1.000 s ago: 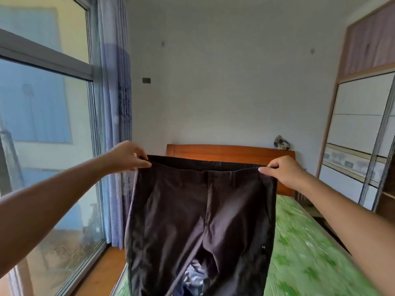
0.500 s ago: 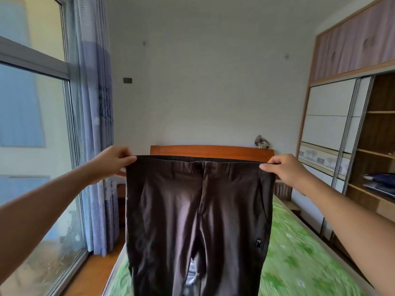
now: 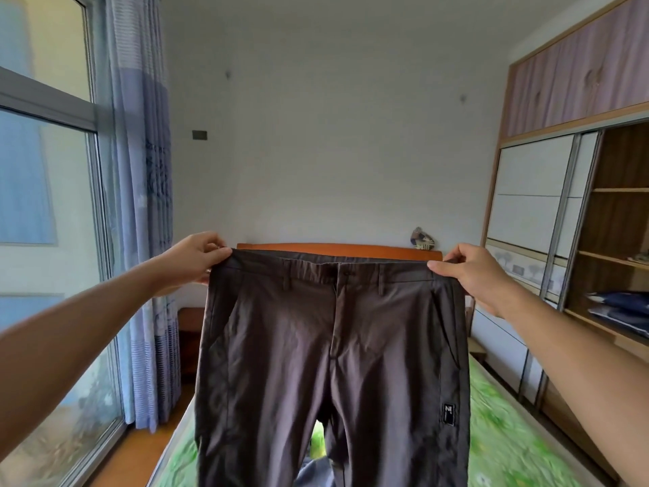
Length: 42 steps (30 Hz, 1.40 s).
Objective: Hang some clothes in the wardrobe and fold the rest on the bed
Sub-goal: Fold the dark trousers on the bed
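The dark brown trousers (image 3: 330, 346) hang spread flat in mid-air above the bed with the green patterned sheet (image 3: 509, 434), front side towards the camera. Their legs run off the bottom edge of the picture, so the hems are out of sight. The trousers hide most of the orange-brown wooden headboard (image 3: 337, 248) and the middle of the bed. In the gap between the legs a scrap of grey-blue cloth (image 3: 312, 474) shows; what garment it is cannot be told. The text on the small black label (image 3: 448, 413) by the trousers' side seam is too small to read.

The left hand (image 3: 191, 258) and the right hand (image 3: 470, 272) are held wide apart, each pinching one end of the waistband between thumb and curled fingers.

The wooden wardrobe (image 3: 614, 240) stands on the right with its white sliding door pushed aside. On one open shelf lies folded dark blue fabric (image 3: 621, 311).

Compared with half a second earlier, the grip and the height of the trousers are unchanged, while the waistband now lies straighter.
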Each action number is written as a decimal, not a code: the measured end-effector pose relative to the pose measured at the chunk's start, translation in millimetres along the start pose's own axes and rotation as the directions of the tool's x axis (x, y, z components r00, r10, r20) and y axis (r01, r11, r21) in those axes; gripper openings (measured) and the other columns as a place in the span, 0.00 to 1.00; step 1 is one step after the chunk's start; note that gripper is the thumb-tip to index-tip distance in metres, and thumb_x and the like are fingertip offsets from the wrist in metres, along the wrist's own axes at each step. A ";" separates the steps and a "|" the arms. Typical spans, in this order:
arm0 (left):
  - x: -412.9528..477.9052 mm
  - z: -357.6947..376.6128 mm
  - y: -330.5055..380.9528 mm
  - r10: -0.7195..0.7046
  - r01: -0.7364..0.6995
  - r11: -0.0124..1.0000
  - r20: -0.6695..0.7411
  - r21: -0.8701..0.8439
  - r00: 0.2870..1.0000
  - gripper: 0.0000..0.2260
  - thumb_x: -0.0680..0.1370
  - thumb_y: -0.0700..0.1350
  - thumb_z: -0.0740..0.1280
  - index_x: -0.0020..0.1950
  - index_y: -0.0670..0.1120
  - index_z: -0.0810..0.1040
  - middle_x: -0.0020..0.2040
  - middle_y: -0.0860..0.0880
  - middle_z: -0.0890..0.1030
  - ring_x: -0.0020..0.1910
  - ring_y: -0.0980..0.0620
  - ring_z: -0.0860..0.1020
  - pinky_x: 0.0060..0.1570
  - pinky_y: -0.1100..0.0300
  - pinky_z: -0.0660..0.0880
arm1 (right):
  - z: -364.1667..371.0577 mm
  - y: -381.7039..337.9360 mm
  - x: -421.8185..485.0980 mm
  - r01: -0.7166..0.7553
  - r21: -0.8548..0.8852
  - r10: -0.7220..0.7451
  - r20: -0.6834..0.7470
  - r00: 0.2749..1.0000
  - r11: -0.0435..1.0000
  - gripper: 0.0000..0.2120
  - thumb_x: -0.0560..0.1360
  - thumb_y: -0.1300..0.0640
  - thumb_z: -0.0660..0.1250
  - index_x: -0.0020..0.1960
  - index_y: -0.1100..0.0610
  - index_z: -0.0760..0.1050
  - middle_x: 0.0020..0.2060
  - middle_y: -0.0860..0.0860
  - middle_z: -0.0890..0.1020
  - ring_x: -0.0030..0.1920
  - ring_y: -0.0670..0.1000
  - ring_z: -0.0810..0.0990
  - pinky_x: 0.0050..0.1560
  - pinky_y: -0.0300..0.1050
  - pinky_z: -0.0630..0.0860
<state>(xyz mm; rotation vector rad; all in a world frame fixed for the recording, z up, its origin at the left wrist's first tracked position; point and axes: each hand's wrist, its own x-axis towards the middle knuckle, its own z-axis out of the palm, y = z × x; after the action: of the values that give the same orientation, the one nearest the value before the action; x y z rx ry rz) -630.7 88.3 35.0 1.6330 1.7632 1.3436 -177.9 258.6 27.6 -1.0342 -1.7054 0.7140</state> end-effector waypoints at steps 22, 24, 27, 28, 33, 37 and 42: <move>61.6 247.2 87.9 -0.087 0.089 0.965 0.020 -0.248 0.996 0.07 0.85 0.42 0.60 0.49 0.42 0.73 0.40 0.44 0.79 0.37 0.50 0.82 0.38 0.53 0.83 | -45.7 64.3 53.5 -0.272 0.433 0.191 0.221 0.956 0.859 0.17 0.77 0.70 0.62 0.39 0.56 0.84 0.38 0.55 0.84 0.36 0.54 0.81 0.36 0.45 0.78; 58.6 280.6 103.6 -0.079 0.072 0.963 -0.017 -0.259 0.997 0.03 0.84 0.41 0.62 0.52 0.43 0.72 0.44 0.40 0.78 0.41 0.44 0.81 0.43 0.46 0.83 | -33.2 58.7 48.1 -0.281 0.419 0.153 0.313 0.937 0.864 0.18 0.78 0.70 0.60 0.41 0.56 0.84 0.37 0.55 0.84 0.35 0.54 0.82 0.36 0.46 0.79; 57.0 318.2 121.8 -0.026 0.019 0.964 -0.021 -0.267 0.999 0.03 0.84 0.40 0.62 0.51 0.46 0.70 0.45 0.39 0.78 0.38 0.45 0.80 0.36 0.48 0.83 | -19.9 51.4 40.4 -0.278 0.391 0.109 0.403 0.909 0.877 0.17 0.78 0.71 0.58 0.45 0.59 0.83 0.36 0.58 0.84 0.36 0.56 0.84 0.38 0.52 0.83; 57.5 325.6 125.2 -0.007 0.003 0.962 -0.012 -0.273 1.000 0.03 0.84 0.39 0.62 0.51 0.47 0.70 0.45 0.39 0.79 0.37 0.46 0.81 0.34 0.50 0.82 | -18.7 49.5 39.7 -0.271 0.378 0.100 0.414 0.905 0.885 0.16 0.78 0.70 0.57 0.45 0.59 0.83 0.36 0.58 0.83 0.36 0.56 0.84 0.42 0.56 0.83; 61.2 340.4 123.6 0.040 -0.018 0.948 0.060 -0.319 0.997 0.06 0.83 0.36 0.62 0.54 0.47 0.70 0.39 0.46 0.83 0.37 0.48 0.85 0.35 0.53 0.81 | -32.6 53.8 40.5 -0.234 0.305 0.065 0.477 0.877 0.923 0.16 0.76 0.71 0.57 0.51 0.61 0.83 0.38 0.59 0.85 0.39 0.57 0.86 0.41 0.53 0.83; 57.0 347.4 122.5 0.115 -0.057 0.942 0.158 -0.331 0.981 0.18 0.76 0.36 0.70 0.61 0.51 0.69 0.41 0.49 0.85 0.41 0.50 0.85 0.39 0.59 0.80 | -35.0 61.9 40.0 -0.117 0.273 -0.005 0.410 0.912 0.955 0.09 0.76 0.70 0.68 0.49 0.59 0.83 0.42 0.58 0.86 0.43 0.56 0.88 0.42 0.51 0.84; 54.6 357.0 120.3 0.218 -0.214 0.973 0.047 -0.087 0.975 0.26 0.72 0.34 0.71 0.59 0.59 0.69 0.47 0.45 0.85 0.43 0.45 0.84 0.46 0.51 0.81 | -33.1 65.3 41.7 0.083 0.119 -0.117 0.314 0.942 0.989 0.06 0.76 0.63 0.73 0.45 0.53 0.81 0.37 0.52 0.85 0.38 0.52 0.87 0.43 0.53 0.86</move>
<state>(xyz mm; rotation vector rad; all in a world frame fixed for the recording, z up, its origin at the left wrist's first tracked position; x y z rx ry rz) -293.0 256.6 -15.1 1.8411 1.5130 1.4283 -133.2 325.8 3.2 -0.7822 -1.9600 0.9345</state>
